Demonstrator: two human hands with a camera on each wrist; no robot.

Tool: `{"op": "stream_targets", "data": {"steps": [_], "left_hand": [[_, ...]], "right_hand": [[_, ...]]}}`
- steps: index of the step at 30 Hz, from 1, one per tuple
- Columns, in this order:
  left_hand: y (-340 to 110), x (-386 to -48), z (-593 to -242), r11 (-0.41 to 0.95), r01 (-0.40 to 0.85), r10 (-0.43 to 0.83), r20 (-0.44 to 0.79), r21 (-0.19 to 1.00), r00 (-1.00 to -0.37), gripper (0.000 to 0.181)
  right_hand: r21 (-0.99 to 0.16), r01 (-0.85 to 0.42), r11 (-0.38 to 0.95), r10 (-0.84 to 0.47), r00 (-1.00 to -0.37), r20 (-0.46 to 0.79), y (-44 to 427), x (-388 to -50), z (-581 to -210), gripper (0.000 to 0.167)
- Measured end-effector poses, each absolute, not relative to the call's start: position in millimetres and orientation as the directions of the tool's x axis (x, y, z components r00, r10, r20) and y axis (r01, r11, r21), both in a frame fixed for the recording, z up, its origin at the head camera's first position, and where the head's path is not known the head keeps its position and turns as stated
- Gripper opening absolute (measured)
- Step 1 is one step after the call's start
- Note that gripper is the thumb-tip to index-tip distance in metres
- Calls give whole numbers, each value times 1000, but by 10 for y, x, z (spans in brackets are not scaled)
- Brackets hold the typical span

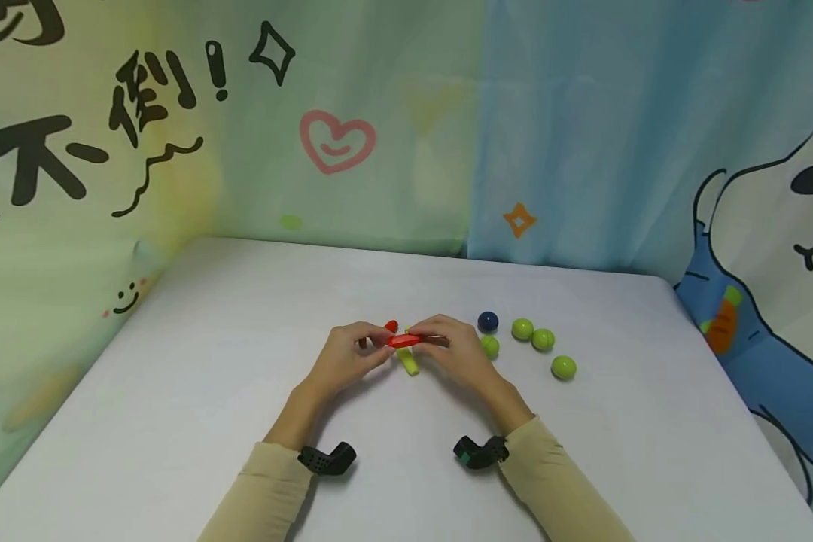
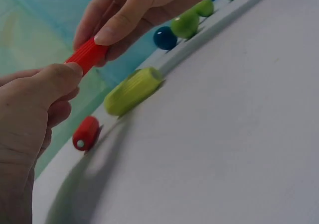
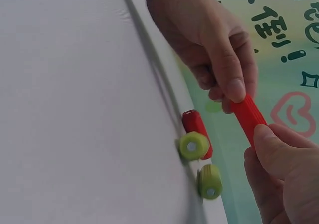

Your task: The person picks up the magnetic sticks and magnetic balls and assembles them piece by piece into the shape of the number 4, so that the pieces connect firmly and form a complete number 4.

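A white table (image 1: 142,421) stands before a cloth (image 1: 393,53), yellow-green on the left and blue on the right. The cloth bears black writing (image 1: 30,150), a pink heart (image 1: 335,150), an orange star (image 1: 519,220) and, at the right, a white cartoon animal (image 1: 765,226) in blue with a carrot (image 1: 722,325). The light is soft.

The held red rod (image 3: 249,118) looked to me like finely ribbed plastic; the yellow-green rod (image 2: 133,90) was ribbed likewise. The second red rod (image 2: 87,129) bore a metallic-looking end disc (image 2: 80,144). The green balls (image 1: 564,367) and blue ball (image 1: 488,322) were glossy, the tabletop (image 1: 406,482) matt, the backdrop (image 1: 406,196) and sleeves (image 1: 264,489) matt cloth.
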State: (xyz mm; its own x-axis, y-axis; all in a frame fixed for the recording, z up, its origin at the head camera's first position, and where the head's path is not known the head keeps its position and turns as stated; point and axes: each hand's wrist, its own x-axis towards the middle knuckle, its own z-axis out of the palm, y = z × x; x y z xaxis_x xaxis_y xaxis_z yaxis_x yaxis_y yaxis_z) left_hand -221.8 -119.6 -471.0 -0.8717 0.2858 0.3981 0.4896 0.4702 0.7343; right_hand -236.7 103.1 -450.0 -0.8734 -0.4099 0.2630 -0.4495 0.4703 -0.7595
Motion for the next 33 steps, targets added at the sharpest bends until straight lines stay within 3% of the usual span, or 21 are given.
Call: {"op": "stream_targets", "data": {"steps": [10,19,26,33], "left_hand": [[-876,-2074,-4659,427,556,472,348,714,-810,20],[-608,-1912,-4606,531,603,591,250,596,-767,21],[-524,-1833,-4691,561,663,559,364,495,-745,19],[-525,-1851,-4699,538,710,572,422,454,-704,20]], "right_hand": [[-754,-452,476,-387,-878,282,1437,-1990,-4518,27],[-779,-441,445,-351,-887,301,1693,-1731,-4653,26],[-841,-418,344,-343,-890,302,1729,-1734,-4812,25],[-809,-470,352,-340,-870,357,1733,-1771,-4841,25]]}}
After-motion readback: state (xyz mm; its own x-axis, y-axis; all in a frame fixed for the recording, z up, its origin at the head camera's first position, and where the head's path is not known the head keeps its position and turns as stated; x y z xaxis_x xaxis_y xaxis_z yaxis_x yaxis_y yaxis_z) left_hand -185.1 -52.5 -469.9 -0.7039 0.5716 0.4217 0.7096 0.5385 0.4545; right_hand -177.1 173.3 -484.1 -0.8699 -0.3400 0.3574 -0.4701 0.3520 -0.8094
